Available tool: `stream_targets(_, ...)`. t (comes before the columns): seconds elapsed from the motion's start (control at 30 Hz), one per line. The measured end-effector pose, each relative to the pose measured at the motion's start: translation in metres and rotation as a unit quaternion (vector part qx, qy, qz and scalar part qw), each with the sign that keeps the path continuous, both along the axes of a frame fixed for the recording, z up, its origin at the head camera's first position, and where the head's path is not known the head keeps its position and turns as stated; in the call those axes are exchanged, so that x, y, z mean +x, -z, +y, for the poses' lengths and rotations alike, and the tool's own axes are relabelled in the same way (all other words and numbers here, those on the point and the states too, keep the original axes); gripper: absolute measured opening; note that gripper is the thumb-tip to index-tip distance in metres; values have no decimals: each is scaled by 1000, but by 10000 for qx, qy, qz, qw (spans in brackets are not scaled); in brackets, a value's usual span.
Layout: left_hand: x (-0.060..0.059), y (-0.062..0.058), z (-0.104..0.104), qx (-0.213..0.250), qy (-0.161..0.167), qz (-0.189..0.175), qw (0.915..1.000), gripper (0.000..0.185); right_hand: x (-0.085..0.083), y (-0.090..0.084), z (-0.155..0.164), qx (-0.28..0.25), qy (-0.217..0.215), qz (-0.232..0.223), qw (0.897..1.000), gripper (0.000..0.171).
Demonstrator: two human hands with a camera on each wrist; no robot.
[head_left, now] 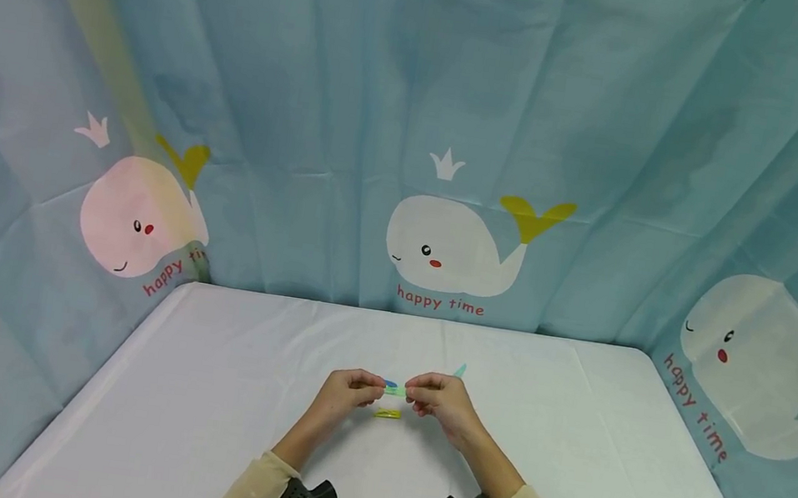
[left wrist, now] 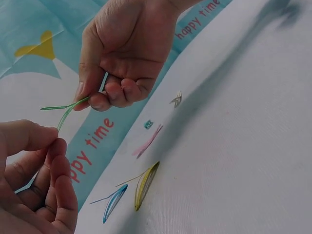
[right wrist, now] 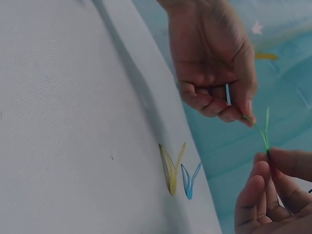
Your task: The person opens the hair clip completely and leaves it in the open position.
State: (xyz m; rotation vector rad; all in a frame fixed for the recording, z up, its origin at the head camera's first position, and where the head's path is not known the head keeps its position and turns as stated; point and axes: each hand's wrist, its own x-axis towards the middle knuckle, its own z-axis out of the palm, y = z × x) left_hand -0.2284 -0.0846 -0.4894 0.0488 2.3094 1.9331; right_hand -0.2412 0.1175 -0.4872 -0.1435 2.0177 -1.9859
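A thin green snap hair clip (left wrist: 68, 108) is stretched between both hands above the table, its two strips spread apart like a V. My left hand (head_left: 348, 390) pinches the end of one strip between thumb and fingertips. With thumb and forefinger, my right hand (head_left: 442, 396) grips the end where the strips join. The other strip sticks out free, as the right wrist view shows. On the table by the hands lie a yellow hair clip (right wrist: 170, 173) and a smaller blue hair clip (right wrist: 189, 183), both with their strips sprung apart.
In the left wrist view, a pink clip (left wrist: 147, 142), a small teal piece (left wrist: 148, 125) and a pale clip (left wrist: 176, 99) lie farther along the white table (head_left: 194, 424). A blue curtain (head_left: 312, 103) with whale prints hangs around the table.
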Motion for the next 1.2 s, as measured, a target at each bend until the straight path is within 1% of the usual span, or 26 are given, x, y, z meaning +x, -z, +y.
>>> stream_targets(0.17, 2, 0, -2, -113, 125, 26, 9999, 21, 1, 3, -1, 127, -54, 71, 9999, 32)
stream_targets(0.2, 1, 4, -3, -184, 148, 45, 9997, 21, 1, 3, -1, 140, -64, 83, 9998, 33)
stream_targets(0.27, 2, 4, -4, -330, 213, 62, 9992, 21, 1, 4, -2, 189, -78, 112, 9997, 32)
stream_targets(0.37, 3, 4, -5, -596, 295, 186, 9976, 20, 1, 5, -3, 286, -78, 103, 9995, 31)
stream_targets(0.53, 4, 3, -8, -894, 418, 293, 9947, 15, 2, 5, -5, 459, -59, 68, 9989, 26)
stream_targets(0.67, 5, 4, -10, -1128, 566, 332, 9914, 13, 2, 8, -7, 627, -102, 175, 9978, 22)
stream_targets(0.93, 5, 13, -14, -1640, 908, 304, 9818, 7, 4, 15, -11, 1016, -308, 279, 9940, 18)
stream_targets(1.07, 5, 13, -15, -1781, 1030, 277, 9782, 5, 4, 16, -12, 1212, -420, 303, 9913, 14)
stream_targets(1.2, 7, 12, -15, -1958, 1135, 166, 9739, 5, 5, 17, -12, 1423, -579, 376, 9874, 11)
